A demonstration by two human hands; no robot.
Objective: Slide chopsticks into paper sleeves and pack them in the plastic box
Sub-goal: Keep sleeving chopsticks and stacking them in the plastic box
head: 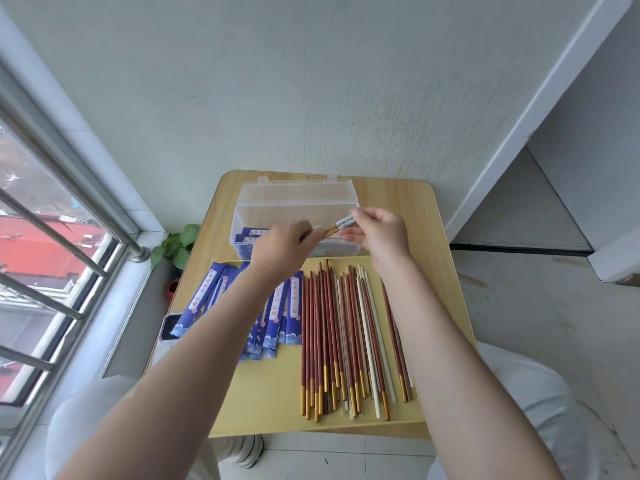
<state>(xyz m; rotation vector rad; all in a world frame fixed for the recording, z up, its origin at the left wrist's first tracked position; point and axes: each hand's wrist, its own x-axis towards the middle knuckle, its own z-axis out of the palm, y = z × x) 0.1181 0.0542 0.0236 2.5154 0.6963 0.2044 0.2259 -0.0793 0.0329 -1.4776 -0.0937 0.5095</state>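
Pinching sleeved chopsticks, both hands' grip closes above the plastic box; sleeve writing unreadable.

light: bright daylight from window | shadows: soft | edges: wide-angle bending | blur: slight throughout

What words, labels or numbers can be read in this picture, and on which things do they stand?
None can be read for certain.
Blue paper sleeves on the table: a white strip with red characters down each, too blurred to read.
Sleeves in the plastic box: the same strip, too small to read.
Sleeve end pinched by the right hand: a pattern, no legible text.
Chopsticks: no text visible.
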